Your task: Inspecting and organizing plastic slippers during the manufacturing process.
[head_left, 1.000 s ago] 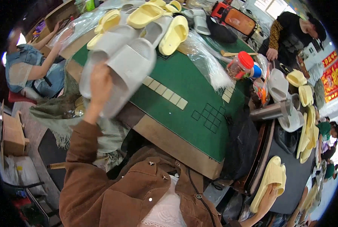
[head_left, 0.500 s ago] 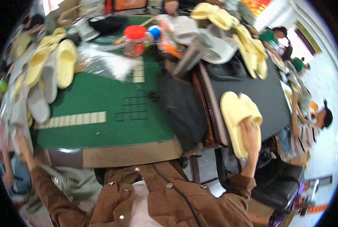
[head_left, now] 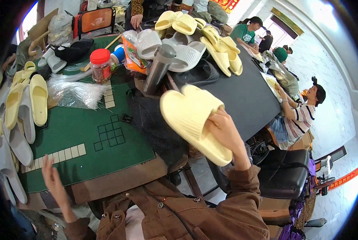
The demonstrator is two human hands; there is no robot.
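Observation:
My right hand (head_left: 224, 130) grips a pair of pale yellow slippers (head_left: 187, 116) pressed together, its fingers tucked into the foot opening. The slippers are up in the air in front of me, near the seam of the green and black tabletops, with their toes pointing away to the left. Over the front left edge of the green tabletop (head_left: 119, 158), my left hand (head_left: 53, 178) is empty with its fingers apart, slightly blurred. Closest to it are a row of cream tiles (head_left: 63, 156) and grey slippers (head_left: 22, 148) lined up along the left side.
Yellow and grey slippers (head_left: 187, 56) are heaped at the far middle. A metal flask (head_left: 159, 70), a red-lidded jar (head_left: 100, 68) and a bundle of clear plastic strands (head_left: 79, 92) stand or lie nearby. Another person (head_left: 301, 110) sits at the right; a black chair (head_left: 281, 176) is beside me.
My left hand has come away from the grey slippers at the left edge and moved right. My right hand has raised the yellow slippers and brought them left. The view has turned.

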